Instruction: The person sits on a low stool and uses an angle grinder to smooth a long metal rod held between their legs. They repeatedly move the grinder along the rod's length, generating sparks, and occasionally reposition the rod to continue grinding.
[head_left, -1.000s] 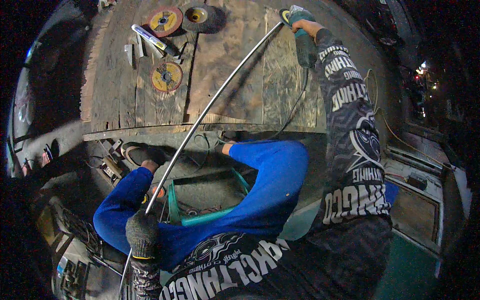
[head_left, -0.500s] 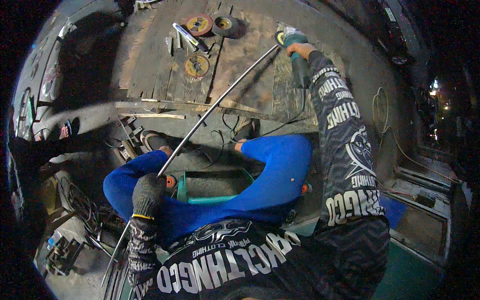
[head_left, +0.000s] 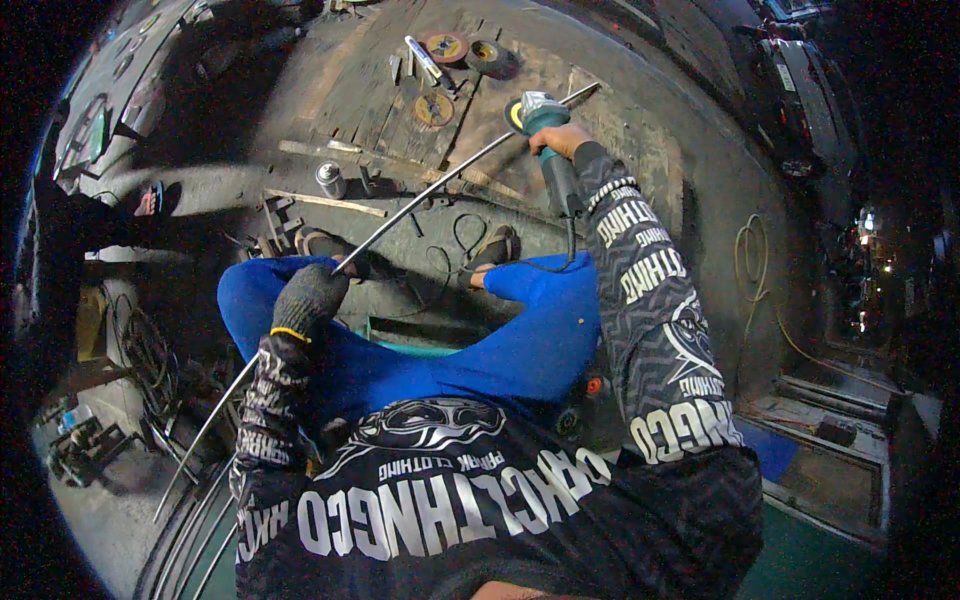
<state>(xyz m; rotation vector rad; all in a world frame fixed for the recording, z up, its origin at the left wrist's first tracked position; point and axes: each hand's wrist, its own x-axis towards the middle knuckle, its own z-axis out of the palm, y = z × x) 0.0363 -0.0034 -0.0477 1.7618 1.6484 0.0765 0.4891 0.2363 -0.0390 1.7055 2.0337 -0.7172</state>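
Observation:
A long thin metal rod [head_left: 425, 195] runs diagonally from the lower left to the wooden boards at the far side. My left hand [head_left: 310, 298], in a dark knitted glove, is closed round it above my left thigh. My bare right hand [head_left: 562, 138] grips a teal and black angle grinder [head_left: 560, 185] by its body. The yellow-centred disc [head_left: 515, 115] of the grinder is at the rod, close to its far end; whether they touch I cannot tell. Past the grinder, the rod's tip rests over the boards.
Grinding discs [head_left: 434, 109], a dark round wheel [head_left: 487, 57] and a white tube [head_left: 423, 60] lie on the boards. Nearer are a spray can [head_left: 330, 181] and a wooden strip [head_left: 330, 204]. A teal tray [head_left: 400, 338] sits between my legs. A coiled hose [head_left: 750, 255] lies at right.
My right hand has brought the grinder nearer and left, back from the rod's tip. My left hand and the rod have shifted slightly upward in view. The head view has also shifted.

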